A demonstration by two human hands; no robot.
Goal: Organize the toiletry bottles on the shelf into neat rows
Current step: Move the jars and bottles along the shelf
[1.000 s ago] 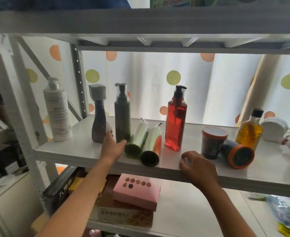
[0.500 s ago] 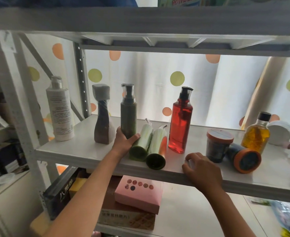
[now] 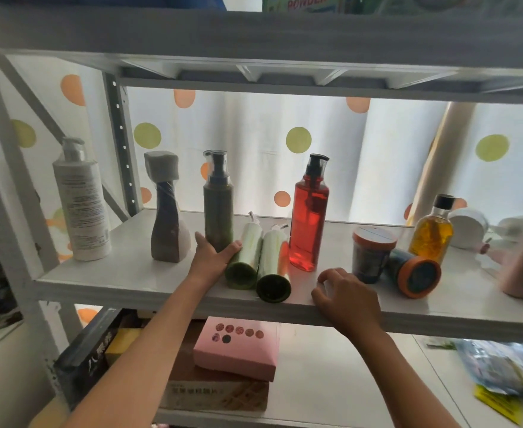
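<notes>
Left hand on the green pump bottle, right hand at the shelf edge

The left hand gripped the base of the upright dark green pump bottle on the white metal shelf; the right hand rested there, fingers loosely curled, holding nothing. The clear pump bottle of red liquid stood upright, two green tubes lay flat beside it

Open shelf front left; two lying green tubes perhaps blocking centre.
</notes>
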